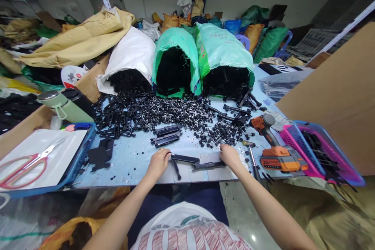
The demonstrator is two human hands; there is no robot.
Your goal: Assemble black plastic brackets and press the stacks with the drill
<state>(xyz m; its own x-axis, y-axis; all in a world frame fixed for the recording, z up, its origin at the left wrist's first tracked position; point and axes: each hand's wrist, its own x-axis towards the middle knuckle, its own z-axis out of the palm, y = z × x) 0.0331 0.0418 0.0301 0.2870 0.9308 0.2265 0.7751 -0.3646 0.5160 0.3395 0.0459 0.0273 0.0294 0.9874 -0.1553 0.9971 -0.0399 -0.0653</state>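
Note:
My left hand (159, 163) is closed in a pinch at the left end of a black plastic bar (185, 158). A thinner black arm (176, 169) angles down from that same end. Over at the right, my right hand (230, 155) has its fingertips together at the near edge of a pile of black-headed screws (218, 133). What sits between those fingertips is too small to make out. Another black bar (208, 165) lies flat on the table, its right end beside my right hand. Beyond my hands, several similar black bars (166, 134) lie stacked.
Three open sacks, one white (131, 49) and two green (175, 39), spill black parts onto the blue table (125, 164). An orange cordless drill (278, 156) and a hammer (254, 160) lie right, near nested baskets (345, 160). Scissors (32, 162) rest on the left tray.

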